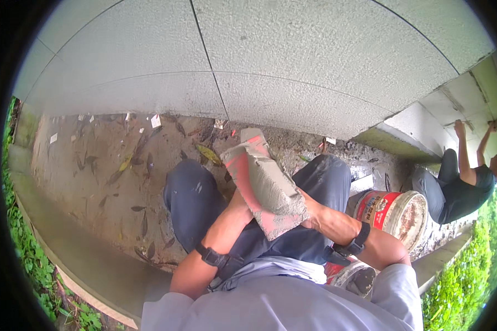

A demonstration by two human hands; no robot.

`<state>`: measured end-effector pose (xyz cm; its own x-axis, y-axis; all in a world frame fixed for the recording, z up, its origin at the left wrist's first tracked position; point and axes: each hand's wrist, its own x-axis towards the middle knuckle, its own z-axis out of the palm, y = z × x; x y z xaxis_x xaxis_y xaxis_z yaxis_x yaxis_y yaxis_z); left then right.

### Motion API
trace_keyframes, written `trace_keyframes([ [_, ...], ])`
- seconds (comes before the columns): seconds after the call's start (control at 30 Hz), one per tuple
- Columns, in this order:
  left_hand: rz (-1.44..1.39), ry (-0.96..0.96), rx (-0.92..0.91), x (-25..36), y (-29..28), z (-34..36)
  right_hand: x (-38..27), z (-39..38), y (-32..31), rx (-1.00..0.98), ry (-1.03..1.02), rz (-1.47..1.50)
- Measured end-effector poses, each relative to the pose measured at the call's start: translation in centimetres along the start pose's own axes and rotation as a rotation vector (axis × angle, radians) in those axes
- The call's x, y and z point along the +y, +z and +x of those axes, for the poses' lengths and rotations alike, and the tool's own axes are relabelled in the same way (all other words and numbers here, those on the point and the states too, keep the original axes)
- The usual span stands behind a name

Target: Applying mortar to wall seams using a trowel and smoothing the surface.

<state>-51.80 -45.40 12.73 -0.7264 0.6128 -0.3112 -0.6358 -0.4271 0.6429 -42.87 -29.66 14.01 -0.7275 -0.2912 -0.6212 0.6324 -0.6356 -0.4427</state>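
Note:
A red plastering board (238,165), smeared with grey mortar, is held tilted in front of my knees. My left hand (239,208) grips it from below, with most of the fingers hidden behind it. A thick layer of wet mortar (273,179) lies along a long, narrow flat tool over the board. At the near right end of this tool my right hand (313,213) is closed, its fingers largely hidden by the mortar. The tool's handle cannot be seen.
Pale textured wall panels (292,49) rise ahead. Fallen leaves and white scraps litter the concrete ground (94,182). A red-and-white bucket (378,209) lies near my right knee, with another bucket (359,278) by my right hip. Farther right, a person (464,185) reaches toward the wall.

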Motion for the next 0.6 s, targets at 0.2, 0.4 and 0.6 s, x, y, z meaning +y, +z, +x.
trace_keyframes([
  [0.2,0.023,-0.067,0.040,-0.6,-0.5,0.2,-0.7,-2.1,-0.2,-0.005,-0.058,0.107],
  [0.4,-0.118,-0.263,0.171,3.3,0.2,-1.1,-3.4,-5.8,-4.2,0.051,-0.166,0.240],
  [0.6,-0.576,-0.408,-0.165,6.8,0.4,-3.9,-4.2,-7.9,-9.2,0.152,-0.303,0.138],
])
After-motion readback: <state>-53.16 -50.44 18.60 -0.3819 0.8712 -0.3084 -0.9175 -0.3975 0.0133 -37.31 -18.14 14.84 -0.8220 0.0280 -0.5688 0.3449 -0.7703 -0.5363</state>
